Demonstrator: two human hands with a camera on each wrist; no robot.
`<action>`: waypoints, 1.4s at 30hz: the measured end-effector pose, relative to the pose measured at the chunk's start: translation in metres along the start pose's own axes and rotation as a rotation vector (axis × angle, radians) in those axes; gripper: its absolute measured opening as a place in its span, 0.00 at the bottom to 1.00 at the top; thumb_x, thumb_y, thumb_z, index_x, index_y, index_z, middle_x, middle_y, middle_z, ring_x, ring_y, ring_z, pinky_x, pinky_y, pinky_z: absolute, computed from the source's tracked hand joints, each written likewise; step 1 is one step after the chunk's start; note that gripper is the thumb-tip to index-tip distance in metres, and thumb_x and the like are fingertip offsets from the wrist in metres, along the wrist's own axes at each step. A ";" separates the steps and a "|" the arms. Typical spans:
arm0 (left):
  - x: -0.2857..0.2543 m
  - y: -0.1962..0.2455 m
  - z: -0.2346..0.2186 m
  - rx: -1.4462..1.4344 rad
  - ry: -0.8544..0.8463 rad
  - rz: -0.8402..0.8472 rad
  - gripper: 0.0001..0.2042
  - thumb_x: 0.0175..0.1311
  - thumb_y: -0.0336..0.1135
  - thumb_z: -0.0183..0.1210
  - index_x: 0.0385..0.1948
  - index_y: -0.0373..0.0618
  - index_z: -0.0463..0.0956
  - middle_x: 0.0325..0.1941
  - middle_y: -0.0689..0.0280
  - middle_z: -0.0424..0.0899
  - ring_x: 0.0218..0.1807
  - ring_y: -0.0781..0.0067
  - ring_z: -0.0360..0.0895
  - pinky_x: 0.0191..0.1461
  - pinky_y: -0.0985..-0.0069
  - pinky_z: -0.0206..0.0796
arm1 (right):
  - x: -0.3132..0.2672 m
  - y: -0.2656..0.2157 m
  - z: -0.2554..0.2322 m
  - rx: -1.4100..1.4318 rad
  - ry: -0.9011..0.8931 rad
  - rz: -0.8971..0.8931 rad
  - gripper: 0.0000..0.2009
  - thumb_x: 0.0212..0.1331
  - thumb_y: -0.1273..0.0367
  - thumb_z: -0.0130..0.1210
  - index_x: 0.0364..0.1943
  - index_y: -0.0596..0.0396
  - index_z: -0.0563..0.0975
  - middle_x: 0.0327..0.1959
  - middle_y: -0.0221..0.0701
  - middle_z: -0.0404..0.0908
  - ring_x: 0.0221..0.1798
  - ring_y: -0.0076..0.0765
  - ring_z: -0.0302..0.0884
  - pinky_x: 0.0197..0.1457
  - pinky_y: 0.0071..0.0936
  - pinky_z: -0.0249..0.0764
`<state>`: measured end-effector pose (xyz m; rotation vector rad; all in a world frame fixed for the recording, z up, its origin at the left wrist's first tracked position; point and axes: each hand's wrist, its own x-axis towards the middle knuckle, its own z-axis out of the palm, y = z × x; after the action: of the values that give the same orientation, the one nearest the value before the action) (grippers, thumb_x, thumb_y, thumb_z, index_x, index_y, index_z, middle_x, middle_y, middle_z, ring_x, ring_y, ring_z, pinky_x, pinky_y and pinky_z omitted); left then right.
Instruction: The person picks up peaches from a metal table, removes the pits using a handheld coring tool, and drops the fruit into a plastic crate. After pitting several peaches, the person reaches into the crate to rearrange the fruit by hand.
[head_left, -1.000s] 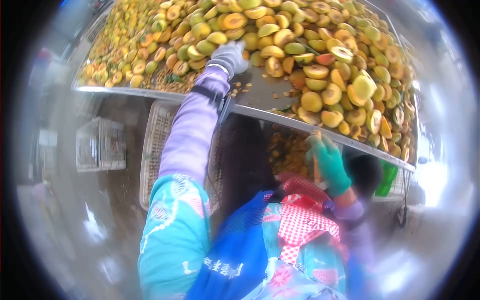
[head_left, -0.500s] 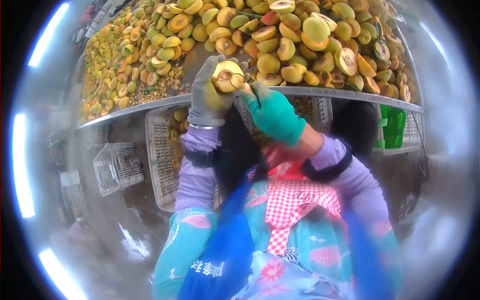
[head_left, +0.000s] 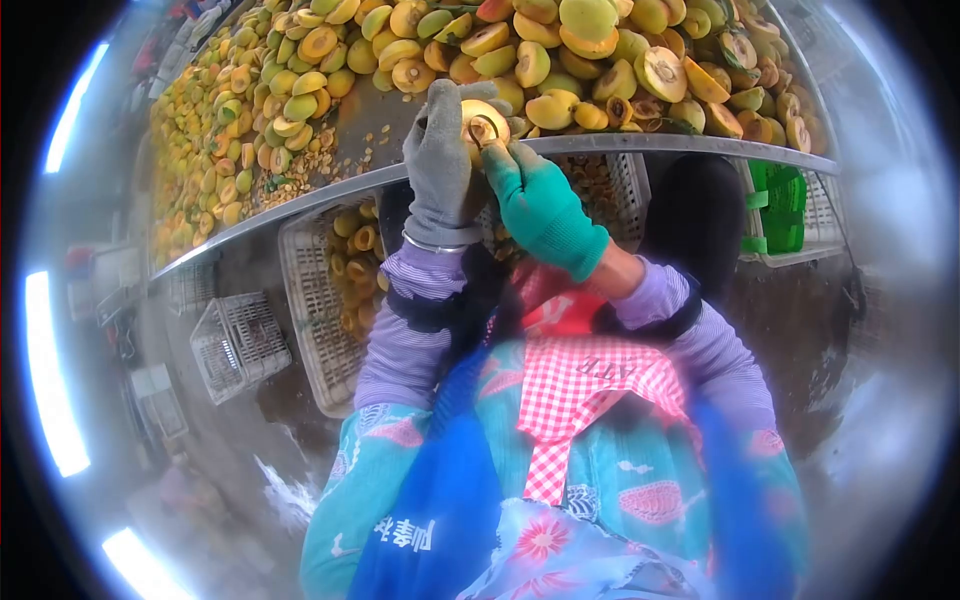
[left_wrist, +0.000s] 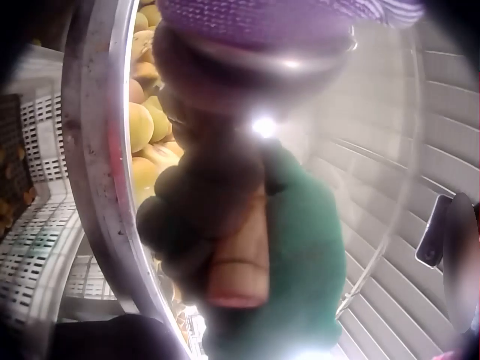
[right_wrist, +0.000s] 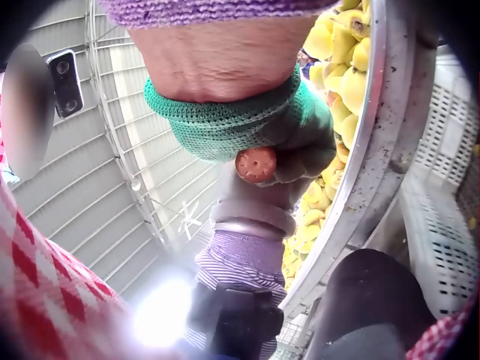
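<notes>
L hand (head_left: 440, 165) cups the halved fruit (head_left: 482, 125) just above the desk edge (head_left: 300, 205), R hand (head_left: 540, 205) grips a wooden-handled tool (right_wrist: 256, 165) at its pit—a slip could gouge L's glove or drop the fruit.

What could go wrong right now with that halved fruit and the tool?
The right hand works a tool with a wooden handle into the fruit half cupped in the left hand; a slip could jab the grey glove. If the grip loosens, the fruit could drop off the table edge.
</notes>
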<state>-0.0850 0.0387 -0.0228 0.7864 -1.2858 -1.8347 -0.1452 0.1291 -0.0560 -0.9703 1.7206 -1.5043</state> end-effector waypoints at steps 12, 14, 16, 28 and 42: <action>-0.004 0.008 0.002 0.261 -0.213 0.106 0.18 0.75 0.42 0.45 0.39 0.34 0.76 0.30 0.59 0.82 0.28 0.69 0.82 0.31 0.73 0.76 | -0.020 -0.023 -0.006 0.688 -0.199 0.333 0.21 0.73 0.52 0.43 0.30 0.55 0.72 0.21 0.29 0.72 0.21 0.27 0.70 0.22 0.26 0.65; -0.006 0.010 0.007 0.224 -0.170 0.024 0.18 0.74 0.43 0.48 0.37 0.34 0.78 0.27 0.59 0.82 0.26 0.70 0.81 0.29 0.75 0.75 | -0.027 -0.023 -0.008 0.817 -0.229 0.342 0.21 0.71 0.50 0.44 0.27 0.51 0.71 0.19 0.26 0.70 0.17 0.24 0.67 0.17 0.24 0.62; -0.011 0.007 0.011 0.390 -0.190 0.076 0.17 0.74 0.41 0.49 0.36 0.34 0.78 0.28 0.60 0.82 0.26 0.71 0.81 0.28 0.76 0.75 | -0.034 -0.025 0.002 0.815 -0.145 0.361 0.21 0.70 0.49 0.45 0.26 0.48 0.69 0.18 0.24 0.67 0.13 0.22 0.62 0.14 0.22 0.59; -0.013 0.029 -0.007 0.368 -0.391 -0.087 0.24 0.77 0.49 0.41 0.42 0.33 0.78 0.33 0.55 0.84 0.29 0.66 0.82 0.34 0.72 0.77 | -0.035 -0.010 -0.031 0.679 -0.407 0.272 0.27 0.70 0.46 0.40 0.29 0.56 0.73 0.15 0.30 0.71 0.12 0.24 0.66 0.15 0.25 0.65; 0.014 0.023 0.004 0.351 -0.616 -0.335 0.24 0.74 0.50 0.47 0.33 0.34 0.79 0.29 0.56 0.82 0.30 0.68 0.80 0.37 0.74 0.74 | -0.033 -0.009 -0.035 1.457 -0.671 0.585 0.21 0.72 0.47 0.39 0.35 0.47 0.72 0.18 0.21 0.67 0.16 0.25 0.61 0.22 0.27 0.61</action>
<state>-0.0908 0.0240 -0.0002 0.6638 -2.0059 -2.2556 -0.1562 0.1749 -0.0428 -0.0760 0.1337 -1.3023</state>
